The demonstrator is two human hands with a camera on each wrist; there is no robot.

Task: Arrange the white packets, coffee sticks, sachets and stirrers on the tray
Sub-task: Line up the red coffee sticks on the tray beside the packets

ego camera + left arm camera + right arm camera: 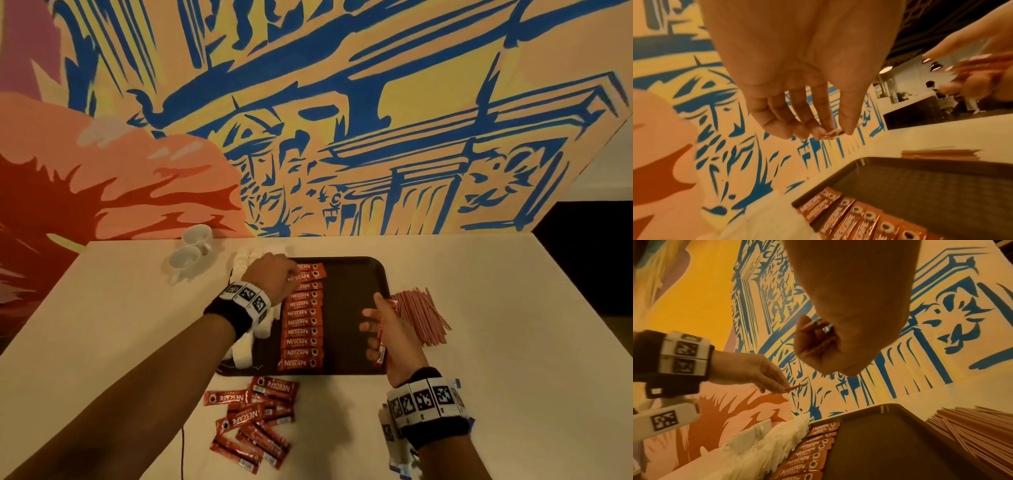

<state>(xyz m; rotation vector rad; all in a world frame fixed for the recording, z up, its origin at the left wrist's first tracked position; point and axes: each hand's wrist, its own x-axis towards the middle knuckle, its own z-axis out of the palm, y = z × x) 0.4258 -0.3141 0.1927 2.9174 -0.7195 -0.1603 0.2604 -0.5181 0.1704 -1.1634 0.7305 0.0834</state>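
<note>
A dark brown tray (pixel 356 274) carries a column of red coffee sticks (pixel 303 332). At the column's far end my left hand (pixel 291 274) pinches one coffee stick (pixel 308 275) between thumb and fingertips (pixel 846 128), just above the row (pixel 859 216). My right hand (pixel 376 329) hovers over the tray's right side. Its fingers curl round a thin red bundle of coffee sticks (pixel 382 342), seen edge-on in the right wrist view (pixel 816 335). White packets (pixel 245 346) line the tray's left edge, partly hidden under my left wrist. Red-striped stirrers (pixel 423 317) lie in a pile right of the tray.
Several loose coffee sticks (pixel 255 414) lie scattered on the white table in front of the tray. Two white cups (pixel 191 255) stand at the back left near the painted wall. The table's right edge drops off to a dark area.
</note>
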